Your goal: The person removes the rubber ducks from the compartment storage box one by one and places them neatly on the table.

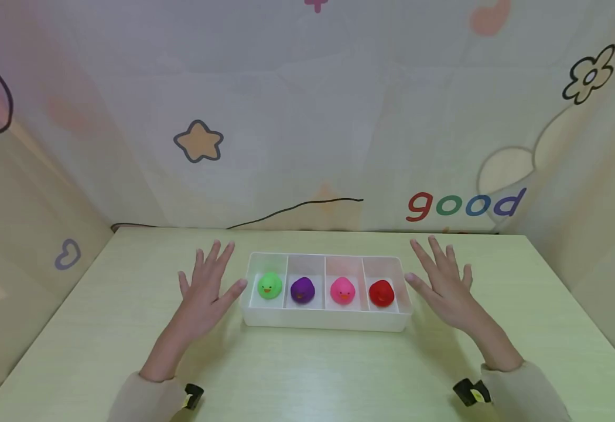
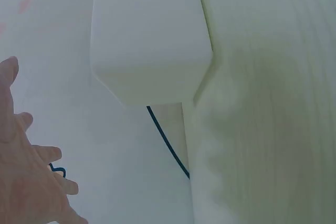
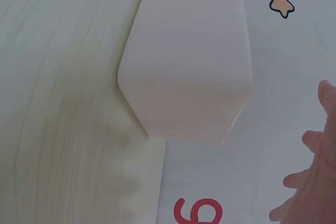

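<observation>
The left hand point(image 1: 204, 299), fingers spread, is just beside the left edge of a white tray point(image 1: 323, 319) near the tabletop's point(image 1: 313, 369) back edge. The tray's four compartments hold, in turn, a green duck point(image 1: 269, 286), purple duck point(image 1: 302, 291), pink duck point(image 1: 342, 291) and red toy point(image 1: 381, 293). Near the tray's right edge is the right hand point(image 1: 447, 293), its fingers also spread.

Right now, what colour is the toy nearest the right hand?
The toy is red, clearest in the head view.

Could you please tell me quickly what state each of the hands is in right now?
Left hand: open, fingers spread, holding nothing.
Right hand: open, fingers spread, holding nothing.
</observation>
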`<control>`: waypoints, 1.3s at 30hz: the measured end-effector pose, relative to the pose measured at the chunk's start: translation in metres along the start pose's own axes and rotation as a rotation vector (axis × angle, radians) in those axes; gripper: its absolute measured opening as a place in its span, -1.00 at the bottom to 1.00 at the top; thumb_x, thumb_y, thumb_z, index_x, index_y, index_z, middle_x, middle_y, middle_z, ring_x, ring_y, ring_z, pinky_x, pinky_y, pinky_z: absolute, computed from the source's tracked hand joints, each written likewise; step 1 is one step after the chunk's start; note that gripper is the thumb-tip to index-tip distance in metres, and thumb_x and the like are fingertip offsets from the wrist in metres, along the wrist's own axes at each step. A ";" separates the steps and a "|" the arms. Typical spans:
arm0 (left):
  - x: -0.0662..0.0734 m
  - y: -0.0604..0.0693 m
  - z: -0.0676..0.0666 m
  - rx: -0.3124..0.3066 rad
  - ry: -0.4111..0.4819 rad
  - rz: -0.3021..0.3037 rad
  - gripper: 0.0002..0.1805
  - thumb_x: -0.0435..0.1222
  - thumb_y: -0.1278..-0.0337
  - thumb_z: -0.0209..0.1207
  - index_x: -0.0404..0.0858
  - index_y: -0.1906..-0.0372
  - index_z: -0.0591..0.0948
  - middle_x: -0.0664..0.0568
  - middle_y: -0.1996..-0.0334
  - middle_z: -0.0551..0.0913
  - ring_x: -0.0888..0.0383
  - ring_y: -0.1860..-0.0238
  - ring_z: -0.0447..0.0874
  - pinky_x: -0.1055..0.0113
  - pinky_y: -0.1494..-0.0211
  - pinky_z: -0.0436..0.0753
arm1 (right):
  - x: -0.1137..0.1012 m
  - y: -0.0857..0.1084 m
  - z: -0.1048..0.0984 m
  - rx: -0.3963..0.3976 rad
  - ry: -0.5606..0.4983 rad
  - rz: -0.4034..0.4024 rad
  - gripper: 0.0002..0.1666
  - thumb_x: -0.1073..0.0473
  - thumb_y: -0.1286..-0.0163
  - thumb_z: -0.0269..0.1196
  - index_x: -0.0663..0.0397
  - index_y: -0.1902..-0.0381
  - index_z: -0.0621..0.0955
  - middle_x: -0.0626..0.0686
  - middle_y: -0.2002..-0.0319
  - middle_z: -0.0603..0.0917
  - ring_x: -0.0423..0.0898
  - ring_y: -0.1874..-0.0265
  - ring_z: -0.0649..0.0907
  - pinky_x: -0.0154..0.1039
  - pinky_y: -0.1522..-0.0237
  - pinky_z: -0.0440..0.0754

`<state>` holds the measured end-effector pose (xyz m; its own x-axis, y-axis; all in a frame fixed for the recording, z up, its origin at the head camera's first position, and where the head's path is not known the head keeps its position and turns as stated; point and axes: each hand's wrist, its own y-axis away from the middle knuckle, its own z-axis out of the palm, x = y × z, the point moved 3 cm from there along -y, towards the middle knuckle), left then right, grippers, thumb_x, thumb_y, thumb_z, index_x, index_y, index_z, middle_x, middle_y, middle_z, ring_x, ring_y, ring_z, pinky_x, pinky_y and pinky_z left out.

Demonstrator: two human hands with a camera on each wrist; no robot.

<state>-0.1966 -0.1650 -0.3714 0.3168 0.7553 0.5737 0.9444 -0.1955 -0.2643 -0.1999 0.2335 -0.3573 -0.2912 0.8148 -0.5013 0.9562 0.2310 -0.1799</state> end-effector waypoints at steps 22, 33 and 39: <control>-0.010 -0.010 0.011 -0.084 0.595 -0.170 -0.29 0.00 -0.33 -0.13 0.03 -0.43 -0.18 -0.14 -0.41 -0.13 -0.24 -0.36 -0.10 -0.22 -0.26 0.09 | -0.009 -0.008 0.008 -0.027 -0.531 -0.020 -0.25 0.14 -0.43 -0.06 0.00 -0.44 -0.14 0.23 -0.41 -0.14 0.35 -0.31 -0.01 0.36 -0.07 0.20; -0.016 -0.011 0.019 -0.143 0.727 -0.276 -0.31 -0.07 -0.25 0.02 -0.05 -0.39 0.01 -0.18 -0.37 -0.03 -0.19 -0.30 0.12 -0.12 -0.17 0.34 | -0.004 -0.007 0.016 -0.045 -0.634 0.045 -0.30 0.11 -0.41 0.00 0.15 -0.40 0.02 0.32 -0.30 0.16 0.27 -0.25 0.23 0.09 -0.10 0.33; -0.023 -0.015 0.027 -0.185 0.733 -0.324 -0.34 -0.09 -0.23 0.06 -0.05 -0.36 0.08 -0.16 -0.36 0.00 -0.18 -0.28 0.15 -0.10 -0.13 0.39 | -0.004 -0.010 0.020 -0.047 -0.662 0.115 -0.28 0.05 -0.35 0.09 0.13 -0.37 0.11 0.28 -0.27 0.26 0.24 -0.22 0.31 0.05 -0.08 0.39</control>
<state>-0.2202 -0.1627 -0.4013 -0.0577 0.2045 0.9772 0.9778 -0.1862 0.0967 -0.2086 0.2167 -0.3706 -0.1305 0.3410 -0.9310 0.9782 0.1972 -0.0649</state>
